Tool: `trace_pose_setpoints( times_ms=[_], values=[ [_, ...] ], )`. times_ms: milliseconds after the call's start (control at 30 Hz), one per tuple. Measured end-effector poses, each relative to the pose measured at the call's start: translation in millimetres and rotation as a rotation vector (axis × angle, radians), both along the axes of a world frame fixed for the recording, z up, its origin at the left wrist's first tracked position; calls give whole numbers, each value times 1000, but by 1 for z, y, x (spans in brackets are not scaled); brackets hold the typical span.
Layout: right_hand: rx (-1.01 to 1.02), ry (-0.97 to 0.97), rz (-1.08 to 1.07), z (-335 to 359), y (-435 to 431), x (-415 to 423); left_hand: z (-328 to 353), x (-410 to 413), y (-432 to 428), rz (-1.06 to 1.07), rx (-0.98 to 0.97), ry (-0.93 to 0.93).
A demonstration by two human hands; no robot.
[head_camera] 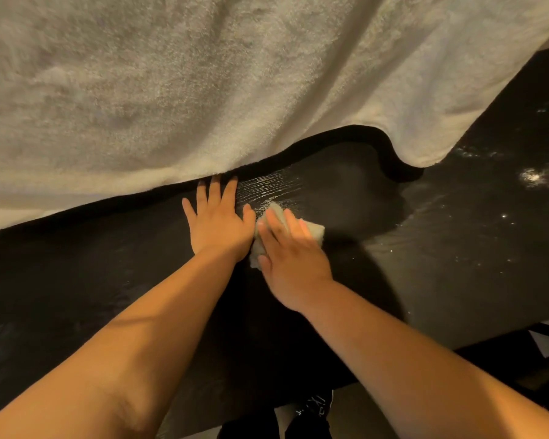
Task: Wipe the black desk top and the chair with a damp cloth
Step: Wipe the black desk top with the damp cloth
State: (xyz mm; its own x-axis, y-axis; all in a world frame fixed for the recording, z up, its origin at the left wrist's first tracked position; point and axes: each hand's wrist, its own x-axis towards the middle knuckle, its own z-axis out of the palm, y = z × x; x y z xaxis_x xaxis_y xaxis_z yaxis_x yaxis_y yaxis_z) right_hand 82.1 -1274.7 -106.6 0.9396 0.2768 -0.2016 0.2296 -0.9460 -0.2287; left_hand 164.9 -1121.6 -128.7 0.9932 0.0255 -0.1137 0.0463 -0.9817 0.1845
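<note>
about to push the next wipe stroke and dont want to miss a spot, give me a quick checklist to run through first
1. cloth under right hand: ok, fingers lie flat on it.
2. cloth on black desk top: ok, pressed against it.
3. left hand out of the path: not ok, it rests flat on the desk right beside the cloth.
4. white towel off the desk: not ok, it hangs over the far part.
5. white specks at right wiped: not ok, not yet.
6. cloth damp enough: cannot tell, though wet streaks shine just beyond it.
</note>
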Motion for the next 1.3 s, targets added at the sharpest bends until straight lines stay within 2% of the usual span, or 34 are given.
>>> trace_pose_setpoints(
  times_ms=[100,233,300,367,467,533,633,733,867,933,1033,1100,1167,1233,1300],
  values=[
    [-77,-48,-78,-12,-38,3,-1,1,1,-9,-2,-19],
    [-111,-63,-376,-23,-116,11,-2,-3,2,-14,-23,-40],
    [-117,-40,-433,-23,-142,17,0,-5,3,-23,-35,-41],
    [-118,-32,-465,-18,-147,22,2,-9,3,-40,-36,-29],
    [10,-58,-516,-5,-112,14,4,-25,5,-78,-34,7],
    [73,6,-415,2,-69,-6,6,-46,8,-116,-31,21],
    [40,-23,-66,-2,-17,-57,9,-94,14,-133,-21,66],
    [24,-63,6,-15,-36,-74,7,-139,19,-131,16,74],
    [-125,-71,-280,-33,-103,-50,5,-145,21,-117,24,58],
    [-123,-17,-421,-25,-136,-40,5,-144,19,-116,29,49],
    [-46,-29,-491,-11,-150,-31,6,-145,16,-110,15,40],
    [60,-40,-428,-1,-116,-39,7,-144,17,-100,14,37],
    [119,-93,-224,-2,-61,-66,9,-145,16,-101,29,33],
    [95,-64,-6,-1,-19,-94,10,-146,15,-106,41,36],
    [94,-37,60,-1,-18,-97,10,-146,15,-106,53,34]
  ],
)
